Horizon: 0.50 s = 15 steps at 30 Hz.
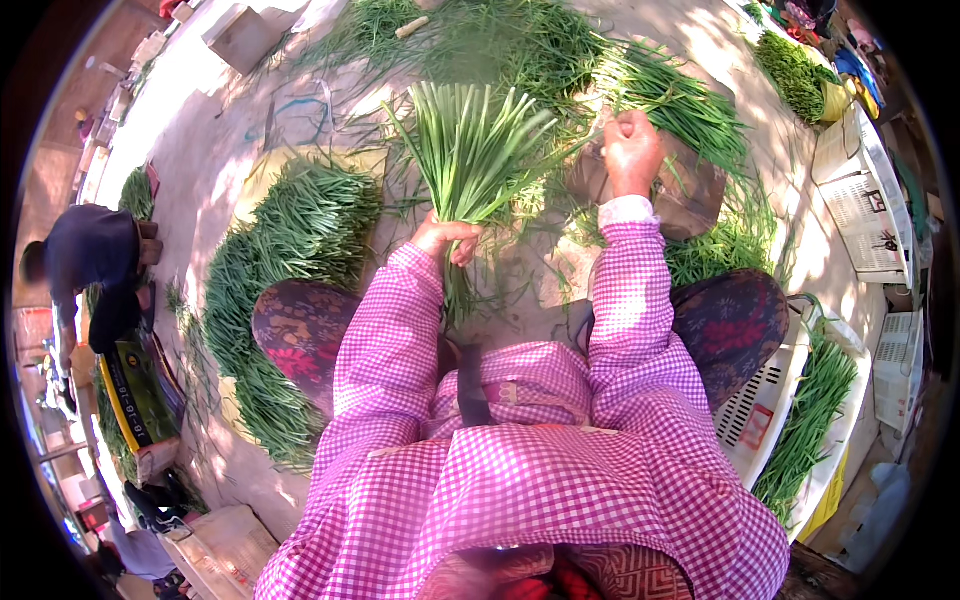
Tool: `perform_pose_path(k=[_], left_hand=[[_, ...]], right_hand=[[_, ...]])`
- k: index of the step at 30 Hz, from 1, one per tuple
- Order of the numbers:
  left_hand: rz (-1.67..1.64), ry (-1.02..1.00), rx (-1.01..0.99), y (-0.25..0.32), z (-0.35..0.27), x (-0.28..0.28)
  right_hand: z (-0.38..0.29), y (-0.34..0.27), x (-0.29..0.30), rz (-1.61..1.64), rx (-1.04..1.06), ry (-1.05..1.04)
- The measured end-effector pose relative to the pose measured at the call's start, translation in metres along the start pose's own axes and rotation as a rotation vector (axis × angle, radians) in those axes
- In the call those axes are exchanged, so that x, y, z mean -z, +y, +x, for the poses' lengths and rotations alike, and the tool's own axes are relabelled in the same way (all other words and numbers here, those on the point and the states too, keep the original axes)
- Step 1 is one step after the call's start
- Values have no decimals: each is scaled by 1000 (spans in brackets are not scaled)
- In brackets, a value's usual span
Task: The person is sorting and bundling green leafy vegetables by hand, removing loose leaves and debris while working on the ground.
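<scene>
My left hand (448, 237) is closed around the lower part of a bunch of garlic chives (469, 154). Pale cut ends fan out away from me, and the green leaf tips hang below the fist. Off to the right, my right hand (634, 154) has its fingers pinched together on a thin chive blade (559, 159) that stretches across from the bunch. Just beyond that hand, a heap of loose chives (675, 101) rests on a brown block-like support (686, 187). Left of my knee, bundled chives (300, 225) are laid in a curved row on yellowish sheeting.
Loose greens (517, 45) litter the ground ahead. A white plastic crate (765, 405) holding chives stands by my right knee. More white crates (866, 202) line the right side. A bent-over person (90, 262) is at far left, near a box (139, 405). A carton (236, 37) lies at upper left.
</scene>
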<state>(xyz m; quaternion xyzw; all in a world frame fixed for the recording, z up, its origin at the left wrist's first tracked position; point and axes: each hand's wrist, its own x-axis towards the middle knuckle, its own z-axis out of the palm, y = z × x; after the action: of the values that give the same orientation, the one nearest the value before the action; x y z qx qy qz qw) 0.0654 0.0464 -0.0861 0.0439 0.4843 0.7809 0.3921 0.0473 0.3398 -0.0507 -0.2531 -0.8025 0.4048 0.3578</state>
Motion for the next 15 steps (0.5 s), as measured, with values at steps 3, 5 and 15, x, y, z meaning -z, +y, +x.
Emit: perform_pose_path(k=[3,5,15], left_hand=[[-31,-14,-15,0,0,10],[-29,54,-33,-4,3,18],[173,693,-365,-4,18,14]], right_hand=[[14,9,19,165,-157,130],[16,19,18,-31,-49,240],[-8,11,7,-388,202,-261]])
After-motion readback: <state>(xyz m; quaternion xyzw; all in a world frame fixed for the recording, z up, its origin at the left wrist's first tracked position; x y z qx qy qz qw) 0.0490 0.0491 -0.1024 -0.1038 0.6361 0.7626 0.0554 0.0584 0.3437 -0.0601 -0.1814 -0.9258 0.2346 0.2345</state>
